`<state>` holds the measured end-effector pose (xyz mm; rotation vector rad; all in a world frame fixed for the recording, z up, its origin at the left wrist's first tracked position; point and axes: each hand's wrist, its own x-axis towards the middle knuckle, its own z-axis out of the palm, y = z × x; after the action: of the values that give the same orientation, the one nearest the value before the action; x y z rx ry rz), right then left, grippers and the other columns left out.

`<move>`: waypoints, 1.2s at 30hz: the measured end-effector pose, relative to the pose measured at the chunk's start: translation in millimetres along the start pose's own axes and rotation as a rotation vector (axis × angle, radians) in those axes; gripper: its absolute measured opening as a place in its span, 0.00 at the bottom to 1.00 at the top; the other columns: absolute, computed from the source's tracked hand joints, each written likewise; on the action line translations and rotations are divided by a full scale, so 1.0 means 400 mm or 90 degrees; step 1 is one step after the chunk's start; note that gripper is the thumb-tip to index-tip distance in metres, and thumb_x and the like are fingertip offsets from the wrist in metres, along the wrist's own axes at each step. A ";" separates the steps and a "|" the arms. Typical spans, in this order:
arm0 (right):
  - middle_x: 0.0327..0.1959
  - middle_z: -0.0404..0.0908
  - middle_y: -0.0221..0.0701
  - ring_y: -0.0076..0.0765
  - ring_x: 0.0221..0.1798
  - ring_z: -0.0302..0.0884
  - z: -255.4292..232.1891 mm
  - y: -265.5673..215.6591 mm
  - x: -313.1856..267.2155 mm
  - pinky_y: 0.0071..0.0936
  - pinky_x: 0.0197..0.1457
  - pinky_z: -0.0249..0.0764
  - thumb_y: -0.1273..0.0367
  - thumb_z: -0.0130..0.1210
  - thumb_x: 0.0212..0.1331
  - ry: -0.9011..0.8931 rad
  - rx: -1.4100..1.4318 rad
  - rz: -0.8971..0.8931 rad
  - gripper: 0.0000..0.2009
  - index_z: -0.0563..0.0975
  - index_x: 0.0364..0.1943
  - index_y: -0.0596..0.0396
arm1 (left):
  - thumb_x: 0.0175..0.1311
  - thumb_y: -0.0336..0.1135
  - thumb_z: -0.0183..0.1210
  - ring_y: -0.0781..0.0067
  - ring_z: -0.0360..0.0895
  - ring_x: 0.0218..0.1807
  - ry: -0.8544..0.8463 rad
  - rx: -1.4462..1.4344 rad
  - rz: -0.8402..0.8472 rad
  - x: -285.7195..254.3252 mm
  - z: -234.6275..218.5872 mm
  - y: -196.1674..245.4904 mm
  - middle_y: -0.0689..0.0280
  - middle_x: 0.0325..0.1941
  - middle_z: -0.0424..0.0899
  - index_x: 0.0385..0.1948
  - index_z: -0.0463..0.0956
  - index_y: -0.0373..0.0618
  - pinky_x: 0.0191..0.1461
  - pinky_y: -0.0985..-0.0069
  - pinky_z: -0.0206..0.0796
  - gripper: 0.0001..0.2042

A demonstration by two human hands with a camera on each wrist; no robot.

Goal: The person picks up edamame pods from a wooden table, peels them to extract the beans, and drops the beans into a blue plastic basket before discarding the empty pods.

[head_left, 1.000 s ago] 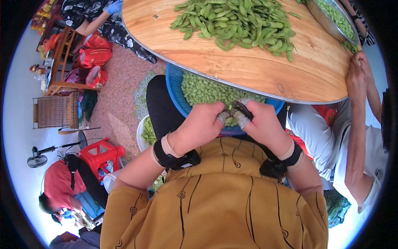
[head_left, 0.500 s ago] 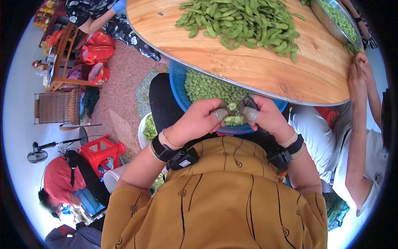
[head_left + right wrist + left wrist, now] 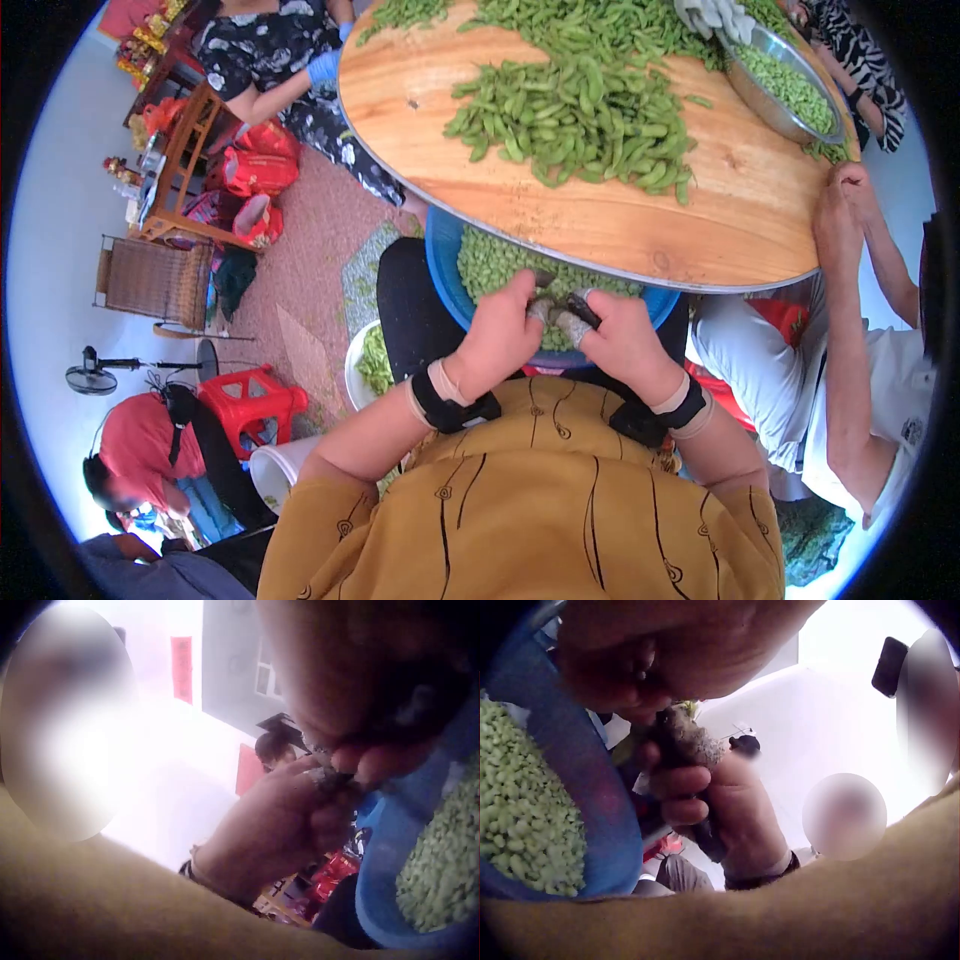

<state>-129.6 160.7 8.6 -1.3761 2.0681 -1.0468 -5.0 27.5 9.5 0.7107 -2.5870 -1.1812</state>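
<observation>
- change: 0.5 s ago my hands stood a little apart, bright green pieces plain between them; now my left hand and right hand have drawn together and those pieces no longer show clearly in the head view.
- hands: both have curled fingers and meet at the tips, grasping a green sliver that shows only in the left wrist view. whole pod, husk or bean: cannot tell.
- grey wraps cover some of my fingertips.
- position: the sliver is above the blue tub, near the side closest to my body; loose green beans lie inside the tub.
- supply: the pod heap lies on the wooden table, beyond the tub. no clear drop in it over 0.5 s.
- view: my head camera has shifted, so more of the far tabletop is in frame, with further pods there.
- meaning (judgement): the work reads as shelling by hand. the closed-up grip suggests 1 pod in progress, its opening stage uncertain. with that much on the table, i judge the job far from finished.
</observation>
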 end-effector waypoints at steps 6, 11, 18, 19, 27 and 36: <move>0.19 0.75 0.28 0.19 0.17 0.70 -0.018 -0.011 -0.003 0.19 0.17 0.67 0.76 0.53 0.55 -0.129 0.522 0.243 0.02 0.75 0.30 0.62 | 0.51 0.11 0.42 0.72 0.76 0.45 -0.062 -0.271 0.014 -0.016 -0.008 0.027 0.61 0.42 0.79 0.46 0.67 0.34 0.49 0.77 0.68 0.19; 0.19 0.74 0.25 0.19 0.17 0.69 -0.016 -0.010 -0.003 0.17 0.18 0.66 0.74 0.53 0.56 -0.136 0.603 0.218 0.03 0.75 0.29 0.60 | 0.62 0.18 0.45 0.81 0.74 0.39 -0.148 -0.425 0.021 -0.014 -0.031 0.038 0.65 0.40 0.78 0.52 0.64 0.37 0.42 0.83 0.67 0.15; 0.18 0.75 0.40 0.37 0.19 0.74 0.010 0.006 0.001 0.34 0.23 0.70 0.68 0.57 0.53 -0.057 0.251 0.083 0.09 0.73 0.28 0.61 | 0.62 0.22 0.48 0.80 0.72 0.30 0.080 -0.015 0.001 -0.086 -0.158 -0.026 0.66 0.30 0.76 0.43 0.72 0.37 0.34 0.80 0.67 0.10; 0.20 0.75 0.45 0.47 0.24 0.75 0.020 0.037 0.004 0.39 0.28 0.70 0.67 0.57 0.51 -0.055 0.162 0.063 0.10 0.72 0.29 0.61 | 0.58 0.25 0.52 0.50 0.79 0.38 0.111 0.020 -0.071 -0.103 -0.188 -0.050 0.49 0.36 0.80 0.41 0.73 0.39 0.40 0.66 0.71 0.09; 0.24 0.74 0.50 0.61 0.30 0.72 -0.032 0.059 0.007 0.40 0.35 0.69 0.68 0.57 0.51 -0.053 -0.078 0.050 0.11 0.73 0.30 0.63 | 0.50 0.23 0.55 0.45 0.76 0.37 0.184 0.338 0.028 -0.058 -0.254 -0.094 0.50 0.35 0.77 0.38 0.76 0.41 0.42 0.59 0.70 0.11; 0.26 0.74 0.50 0.60 0.34 0.72 -0.069 0.032 0.017 0.40 0.37 0.70 0.65 0.57 0.52 -0.103 -0.059 0.023 0.12 0.74 0.31 0.62 | 0.47 0.23 0.56 0.47 0.75 0.37 0.287 0.271 0.041 0.284 -0.217 -0.018 0.52 0.34 0.77 0.35 0.70 0.38 0.39 0.58 0.68 0.11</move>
<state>-159.2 166.9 16.1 -1.4125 2.0370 -0.8062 -67.9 -90.9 60.0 0.8480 -2.4518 -0.3825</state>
